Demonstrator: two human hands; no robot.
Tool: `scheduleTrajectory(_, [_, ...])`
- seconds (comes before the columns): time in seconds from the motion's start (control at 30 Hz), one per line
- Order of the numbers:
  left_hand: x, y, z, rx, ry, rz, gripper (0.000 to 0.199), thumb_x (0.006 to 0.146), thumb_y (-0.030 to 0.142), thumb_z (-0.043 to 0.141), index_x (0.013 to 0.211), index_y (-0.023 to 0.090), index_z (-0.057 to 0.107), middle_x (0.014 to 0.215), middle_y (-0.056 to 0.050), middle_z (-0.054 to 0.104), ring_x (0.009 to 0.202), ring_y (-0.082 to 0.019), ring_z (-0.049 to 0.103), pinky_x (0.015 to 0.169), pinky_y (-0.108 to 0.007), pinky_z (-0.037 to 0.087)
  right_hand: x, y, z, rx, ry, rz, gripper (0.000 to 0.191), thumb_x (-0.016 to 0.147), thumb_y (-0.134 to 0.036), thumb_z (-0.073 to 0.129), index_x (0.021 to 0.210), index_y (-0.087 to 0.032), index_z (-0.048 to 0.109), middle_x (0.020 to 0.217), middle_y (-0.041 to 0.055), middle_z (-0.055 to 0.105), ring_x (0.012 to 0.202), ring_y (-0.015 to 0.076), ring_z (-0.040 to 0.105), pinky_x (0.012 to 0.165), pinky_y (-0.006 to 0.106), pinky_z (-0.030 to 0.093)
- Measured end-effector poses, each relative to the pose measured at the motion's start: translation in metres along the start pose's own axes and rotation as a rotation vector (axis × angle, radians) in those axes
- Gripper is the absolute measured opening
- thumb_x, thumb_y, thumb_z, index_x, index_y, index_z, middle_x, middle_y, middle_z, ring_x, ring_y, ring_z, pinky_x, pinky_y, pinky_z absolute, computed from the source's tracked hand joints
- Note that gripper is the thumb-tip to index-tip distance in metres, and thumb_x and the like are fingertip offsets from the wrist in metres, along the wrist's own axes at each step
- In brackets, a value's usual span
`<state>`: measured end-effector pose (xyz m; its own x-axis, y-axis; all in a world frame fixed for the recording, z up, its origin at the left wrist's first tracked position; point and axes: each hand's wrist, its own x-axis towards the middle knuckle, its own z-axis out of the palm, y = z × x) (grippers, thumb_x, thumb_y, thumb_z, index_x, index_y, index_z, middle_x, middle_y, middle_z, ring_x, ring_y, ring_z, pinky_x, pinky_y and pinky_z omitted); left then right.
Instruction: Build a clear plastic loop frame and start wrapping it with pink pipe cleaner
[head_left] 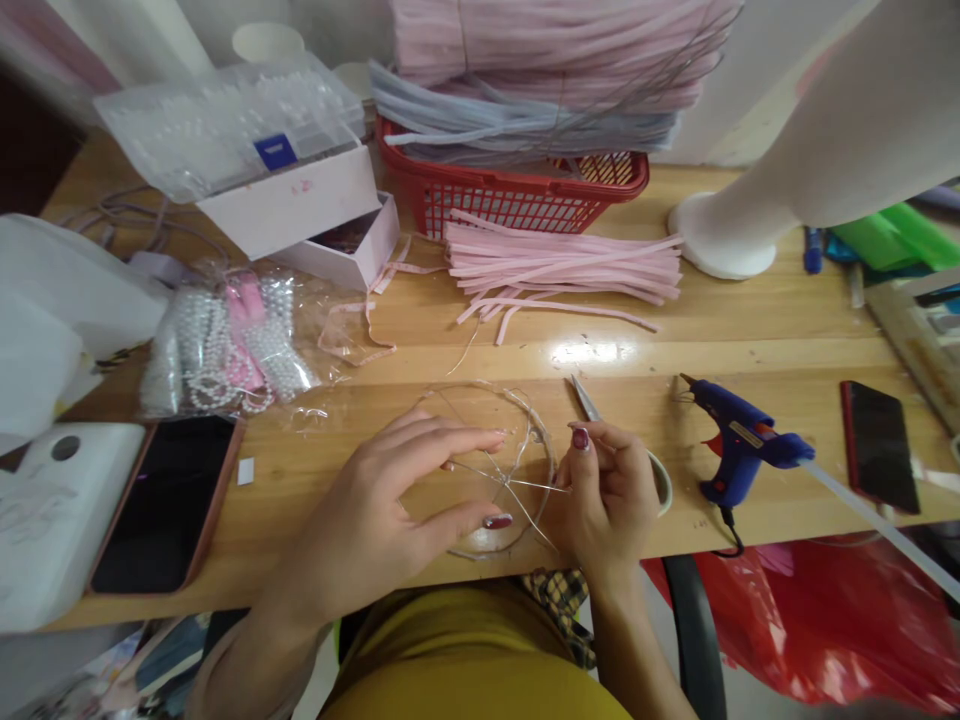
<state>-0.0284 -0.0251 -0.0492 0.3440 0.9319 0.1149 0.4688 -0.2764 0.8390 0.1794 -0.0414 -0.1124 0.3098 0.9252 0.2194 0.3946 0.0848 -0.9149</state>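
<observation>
A thin wire hoop with wire spokes crossing at its middle lies near the table's front edge. My left hand reaches over the hoop's left side, thumb and forefinger spread apart; its other fingers are partly hidden. At the right side, my right hand is closed, with the end of one spoke running to its curled fingers. Beneath that hand are scissors, their blade tips pointing away and a pale handle loop showing to the right; the hand hides their middle.
Right of my hands lies a blue glue gun, then a phone. Pink fuzzy stems lie before a red basket. Bagged pearl beads and another phone are leftward. A white stand rises behind.
</observation>
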Motion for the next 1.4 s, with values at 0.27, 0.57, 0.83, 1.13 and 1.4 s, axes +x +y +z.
scheduleTrajectory(0.27, [-0.001,0.000,-0.001,0.008,0.000,0.005,0.036,0.080,0.025,0.075,0.115,0.027,0.067,0.105,0.000,0.074,0.092,-0.014,0.065,0.089,-0.028,0.053,-0.002,0.009,-0.001,-0.156,-0.002,-0.029,0.011,0.096,-0.026,0.054,0.101,-0.020,0.061,0.059,-0.0057,0.056,0.042,0.0090,0.051,0.041,0.021,0.038])
scheduleTrajectory(0.57, [-0.001,-0.001,0.001,-0.002,-0.001,-0.008,0.036,0.080,0.027,0.076,0.116,0.028,0.067,0.108,0.001,0.074,0.094,-0.014,0.066,0.091,-0.027,0.052,0.000,0.018,-0.015,-0.365,-0.037,-0.105,0.011,0.095,-0.025,0.055,0.099,-0.020,0.064,0.067,-0.0024,0.063,0.056,0.0132,0.061,0.057,0.026,0.047])
scheduleTrajectory(0.83, [0.000,-0.001,0.001,-0.007,0.007,0.008,0.035,0.081,0.028,0.075,0.116,0.026,0.067,0.108,-0.001,0.074,0.093,-0.014,0.066,0.092,-0.027,0.052,0.000,0.019,-0.011,-0.386,0.001,-0.120,0.012,0.094,-0.027,0.056,0.098,-0.019,0.064,0.074,0.0004,0.066,0.060,0.0143,0.062,0.060,0.028,0.048])
scheduleTrajectory(1.13, [-0.003,-0.002,0.001,-0.013,0.016,0.023,0.035,0.080,0.028,0.076,0.114,0.026,0.067,0.106,0.001,0.074,0.096,-0.013,0.065,0.093,-0.025,0.050,0.000,0.023,-0.010,-0.579,-0.050,-0.227,0.013,0.097,-0.024,0.049,0.099,-0.020,0.061,0.080,0.0039,0.070,0.073,0.0190,0.061,0.071,0.033,0.043])
scheduleTrajectory(1.4, [-0.003,-0.003,0.001,0.001,-0.003,0.025,0.036,0.082,0.027,0.075,0.116,0.027,0.065,0.110,0.003,0.073,0.100,-0.011,0.065,0.094,-0.022,0.049,0.001,0.018,-0.010,-0.702,-0.011,-0.292,0.014,0.097,-0.023,0.050,0.093,-0.020,0.062,0.071,0.0008,0.066,0.070,0.0189,0.058,0.078,0.037,0.031])
